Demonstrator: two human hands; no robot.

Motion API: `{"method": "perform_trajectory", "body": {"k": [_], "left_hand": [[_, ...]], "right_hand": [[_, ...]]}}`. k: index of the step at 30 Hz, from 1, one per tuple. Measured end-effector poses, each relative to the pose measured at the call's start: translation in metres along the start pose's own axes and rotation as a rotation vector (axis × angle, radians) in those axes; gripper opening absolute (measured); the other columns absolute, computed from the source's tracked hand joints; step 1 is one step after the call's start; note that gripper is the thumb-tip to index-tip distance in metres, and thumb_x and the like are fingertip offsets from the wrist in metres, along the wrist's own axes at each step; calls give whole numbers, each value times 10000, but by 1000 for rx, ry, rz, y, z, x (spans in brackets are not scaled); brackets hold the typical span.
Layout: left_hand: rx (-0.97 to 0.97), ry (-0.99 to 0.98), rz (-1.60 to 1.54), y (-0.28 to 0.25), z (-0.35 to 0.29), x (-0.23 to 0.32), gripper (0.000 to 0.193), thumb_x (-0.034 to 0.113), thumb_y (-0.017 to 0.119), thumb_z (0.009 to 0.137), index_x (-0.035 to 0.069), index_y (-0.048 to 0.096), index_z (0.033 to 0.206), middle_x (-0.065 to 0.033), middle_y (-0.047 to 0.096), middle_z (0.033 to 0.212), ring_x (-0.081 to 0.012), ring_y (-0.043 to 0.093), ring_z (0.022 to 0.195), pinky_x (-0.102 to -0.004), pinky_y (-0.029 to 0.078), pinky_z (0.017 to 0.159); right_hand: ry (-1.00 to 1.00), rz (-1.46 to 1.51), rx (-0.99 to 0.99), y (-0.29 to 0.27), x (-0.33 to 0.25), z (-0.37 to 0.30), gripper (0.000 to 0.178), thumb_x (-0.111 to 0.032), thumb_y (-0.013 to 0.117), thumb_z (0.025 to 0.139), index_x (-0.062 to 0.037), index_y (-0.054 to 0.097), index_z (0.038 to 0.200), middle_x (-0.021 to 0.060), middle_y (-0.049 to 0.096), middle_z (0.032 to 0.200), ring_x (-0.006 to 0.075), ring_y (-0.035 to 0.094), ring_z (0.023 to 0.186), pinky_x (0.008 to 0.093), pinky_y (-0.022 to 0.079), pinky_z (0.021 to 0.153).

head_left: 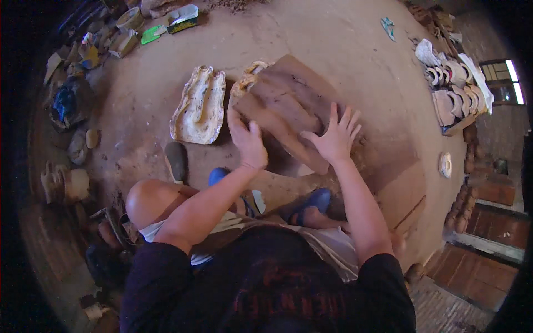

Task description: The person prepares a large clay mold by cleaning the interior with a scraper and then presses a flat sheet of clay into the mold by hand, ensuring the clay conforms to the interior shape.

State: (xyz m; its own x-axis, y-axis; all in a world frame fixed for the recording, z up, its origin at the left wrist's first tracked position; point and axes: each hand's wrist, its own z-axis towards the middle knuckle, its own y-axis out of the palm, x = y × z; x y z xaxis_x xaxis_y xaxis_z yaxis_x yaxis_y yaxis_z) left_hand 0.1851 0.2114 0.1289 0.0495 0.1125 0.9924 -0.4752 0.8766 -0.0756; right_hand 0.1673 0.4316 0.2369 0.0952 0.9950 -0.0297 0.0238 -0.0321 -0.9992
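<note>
In front of me a broad brown clay slab [308,89] lies draped over a pale mould [248,83], whose lumpy rim shows at the far left corner. The slab sags in the middle, along a long raised shape. My left hand [248,143] rests at the slab's left edge, fingers extended and thumb apart. On the right side my right hand [335,135] spreads its fingers wide over the slab's edge; whether all the fingers touch it I cannot tell. Just left of the slab lies a cream-coloured hollow mould half [200,105] with a long ridge inside.
A dark paddle-like tool [176,161] lies near my left knee. Far left are a green lid [151,34], a plastic tub [182,18] and a bucket [130,20]. Curved clay pieces [458,91] are stacked at the right, near a small white ring-shaped piece [445,165].
</note>
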Motion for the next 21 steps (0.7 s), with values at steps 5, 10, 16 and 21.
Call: {"method": "perform_trajectory", "body": {"k": [5,10,16,21], "left_hand": [[25,50,97,-15,67,-11,690,363,475,1132,-77,298,1634,-295,405,1636,-419,378,1540,-465,282,1281],[-49,-62,61,-19,66,-10,658,389,451,1142,-87,366,1589,-302,497,1568,-433,480,1467,-456,344,1239],[-71,-46,31,-17,64,-11,636,370,457,1139,-91,396,1574,-298,489,1582,-413,481,1475,-445,353,1235],[-39,-60,57,-14,64,-15,657,400,443,1138,-89,403,1576,-294,491,1591,-414,476,1482,-446,351,1236]], "right_hand": [[-71,46,49,3,-5,23,1304,-769,818,750,-134,233,1727,304,62,1772,524,-15,1639,720,80,1278],[-145,4,22,3,-15,29,1290,-759,826,751,-175,227,1732,268,61,1786,506,-9,1645,730,91,1274],[-86,19,22,-3,-30,33,1283,-747,833,748,-164,244,1728,272,53,1785,513,-9,1642,745,65,1266],[-158,52,57,-3,-40,40,1266,-732,829,763,-129,257,1719,289,106,1770,514,12,1640,721,69,1278]]}}
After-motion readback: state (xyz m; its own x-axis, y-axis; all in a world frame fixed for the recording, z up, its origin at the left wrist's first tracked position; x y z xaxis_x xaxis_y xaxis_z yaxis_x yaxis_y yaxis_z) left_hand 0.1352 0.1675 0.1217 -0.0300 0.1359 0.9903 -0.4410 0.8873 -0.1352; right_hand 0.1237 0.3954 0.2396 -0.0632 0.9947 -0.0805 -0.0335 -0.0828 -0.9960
